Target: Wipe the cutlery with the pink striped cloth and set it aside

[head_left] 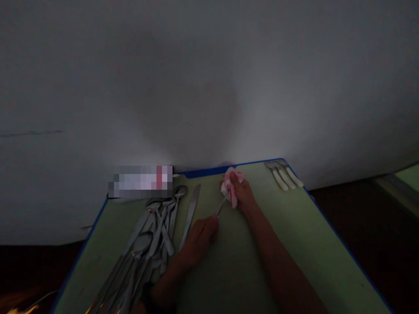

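My left hand (203, 235) is closed around the handle end of a piece of cutlery (222, 206), whose thin metal neck slants up and away. A crumpled pink and white cloth (233, 198) covers its far end, so I cannot tell which kind it is. Fingers of my right hand (242, 192) are wrapped around that cloth, gripping it against the cutlery. Just left of my left hand lies a table knife (192, 207). Farther left, a loose pile of metal spoons (142, 242) and other cutlery spreads toward me.
Three forks (281, 176) with pale handles lie side by side at the far right of the green tabletop (294, 235). A blurred-out whitish packet (140, 183) sits at the back left. Behind the blue table edge (209, 172) rises a grey wall (196, 87).
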Available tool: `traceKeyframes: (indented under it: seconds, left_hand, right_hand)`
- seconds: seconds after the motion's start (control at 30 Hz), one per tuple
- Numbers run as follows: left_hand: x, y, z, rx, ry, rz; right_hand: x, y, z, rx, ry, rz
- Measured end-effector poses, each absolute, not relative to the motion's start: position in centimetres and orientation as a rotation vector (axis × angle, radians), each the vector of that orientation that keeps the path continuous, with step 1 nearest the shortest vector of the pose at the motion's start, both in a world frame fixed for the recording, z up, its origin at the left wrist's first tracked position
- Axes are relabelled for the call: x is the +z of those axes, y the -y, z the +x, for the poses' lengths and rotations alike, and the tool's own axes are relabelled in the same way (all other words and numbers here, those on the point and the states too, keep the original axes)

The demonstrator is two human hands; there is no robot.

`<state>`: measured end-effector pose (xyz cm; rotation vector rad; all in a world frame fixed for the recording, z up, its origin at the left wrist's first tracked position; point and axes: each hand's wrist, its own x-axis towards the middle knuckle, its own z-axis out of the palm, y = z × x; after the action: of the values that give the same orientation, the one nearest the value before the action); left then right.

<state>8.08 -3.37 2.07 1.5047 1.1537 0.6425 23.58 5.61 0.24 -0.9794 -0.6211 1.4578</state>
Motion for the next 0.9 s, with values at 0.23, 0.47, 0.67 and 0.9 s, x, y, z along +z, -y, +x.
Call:
traceKeyframes:
  seconds: [0.23,0.47,0.67,0.9]
  left_hand:
    - [2.4,2.9,8.2,0.642,-1.206,1.508]
    - [2.1,2.5,8.4,0.643,-1.259,1.503]
    - [2.2,2.3,8.3,0.601,-1.137,1.480]
    - [2.4,2.3,8.5,0.653,-1.163,1.602]
  right_hand:
    - [0.5,-4.9,20.8,1.679,0.500,-0.819]
    - [0.3,-5.1,20.8,1.600,0.531,-0.808]
    - [0.0,-5.8,25.1,1.190,0.803,-1.035]
    - [0.5,-5.4,22.4,1.490,0.591,-0.781]
